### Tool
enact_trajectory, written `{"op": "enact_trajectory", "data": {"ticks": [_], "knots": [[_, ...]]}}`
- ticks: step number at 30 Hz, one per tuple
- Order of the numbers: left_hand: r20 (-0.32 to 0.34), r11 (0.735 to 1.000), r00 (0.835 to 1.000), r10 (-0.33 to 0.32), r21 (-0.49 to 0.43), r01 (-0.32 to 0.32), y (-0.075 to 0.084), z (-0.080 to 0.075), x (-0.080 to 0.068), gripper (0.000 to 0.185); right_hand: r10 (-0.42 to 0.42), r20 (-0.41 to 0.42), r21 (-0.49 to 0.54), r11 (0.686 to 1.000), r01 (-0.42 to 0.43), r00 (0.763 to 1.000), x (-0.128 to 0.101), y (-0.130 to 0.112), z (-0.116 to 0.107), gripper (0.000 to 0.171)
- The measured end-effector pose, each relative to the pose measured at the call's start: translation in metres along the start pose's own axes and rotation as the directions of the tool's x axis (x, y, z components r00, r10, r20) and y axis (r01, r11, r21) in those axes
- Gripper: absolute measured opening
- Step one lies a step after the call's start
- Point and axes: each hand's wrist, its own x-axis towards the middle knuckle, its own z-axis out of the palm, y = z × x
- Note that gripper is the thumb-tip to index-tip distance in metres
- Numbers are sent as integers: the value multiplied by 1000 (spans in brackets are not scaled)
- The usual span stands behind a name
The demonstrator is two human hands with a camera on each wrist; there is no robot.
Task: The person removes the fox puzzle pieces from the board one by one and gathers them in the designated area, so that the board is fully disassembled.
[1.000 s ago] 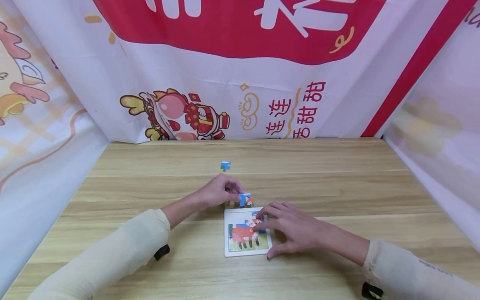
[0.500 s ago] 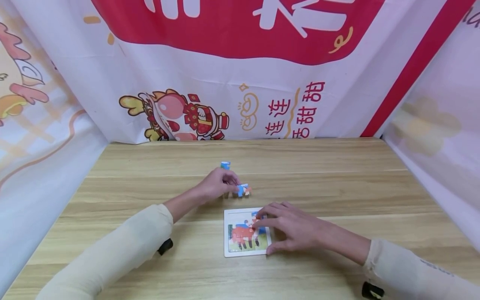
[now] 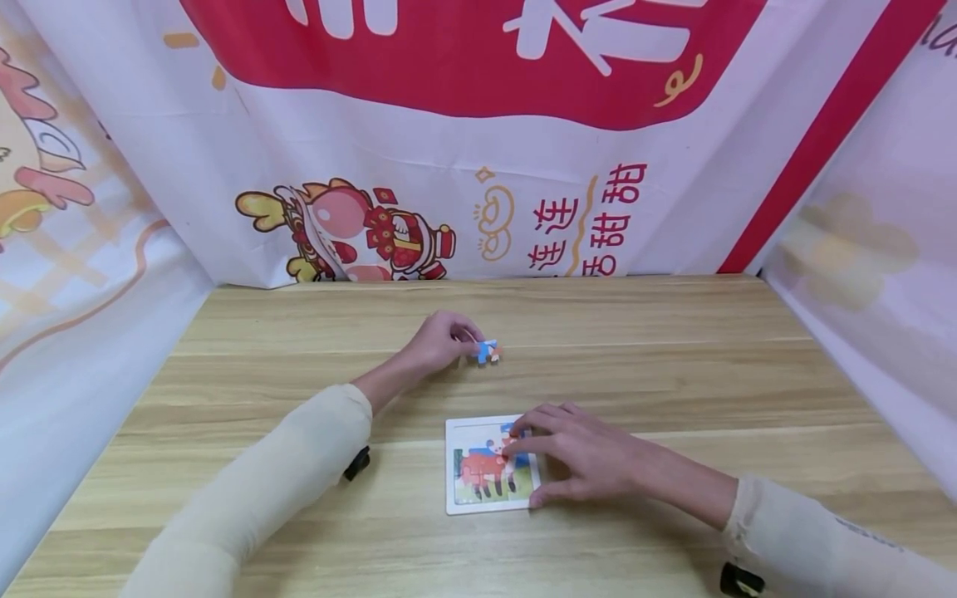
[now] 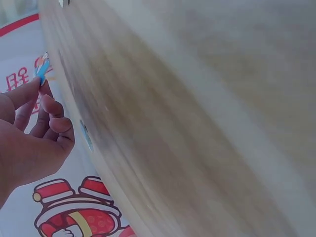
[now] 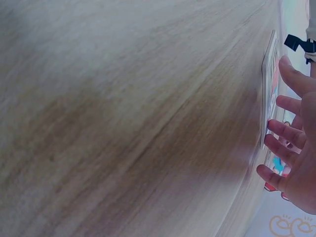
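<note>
My left hand (image 3: 443, 340) pinches a blue and orange jigsaw piece (image 3: 488, 352) between thumb and fingertips, above the back part of the table. In the left wrist view the held jigsaw piece (image 4: 43, 70) is seen nearly edge-on, pointing up from the fingers. Below that hand, a second jigsaw piece (image 4: 86, 135) lies on the wood; the hand hides it in the head view. Closer to me lies a white-framed jigsaw tray (image 3: 450, 465), partly filled with a picture of an orange animal. My right hand (image 3: 591, 453) spreads over its right side, fingertips on the picture, thumb by the near right corner.
The wooden table (image 3: 673, 357) runs back to a printed cloth (image 3: 419, 133) that hangs along its far edge. More printed cloth walls stand at the left and right. Black straps (image 3: 357, 463) show at the forearms.
My left hand has moved away from the tray toward the back of the table, carrying the jigsaw piece. It now covers the loose piece there. The right hand has stayed on the tray.
</note>
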Motion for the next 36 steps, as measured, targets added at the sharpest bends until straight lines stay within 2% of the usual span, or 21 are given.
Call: {"op": "enact_trajectory", "data": {"ticks": [9, 15, 23, 29, 36], "knots": [[-51, 998, 999, -1, 56, 4, 0, -1, 25, 8, -5, -13, -2, 1000, 5, 1000, 0, 2, 1, 66], [-50, 991, 998, 37, 132, -31, -2, -1, 36, 9, -11, -21, -11, 1000, 11, 1000, 0, 2, 1, 67], [-39, 977, 999, 19, 212, -10, -3, -2, 44, 8, -9, -20, -17, 1000, 9, 1000, 0, 1, 1, 67], [-48, 964, 998, 29, 264, -15, -3, -3, 50, 8, 0, -13, -7, 1000, 0, 1000, 1, 2, 0, 68], [-36, 939, 999, 19, 344, -6, -1, -4, 52, 9, -17, -25, -14, 1000, 17, 1000, 1, 2, 1, 67]]}}
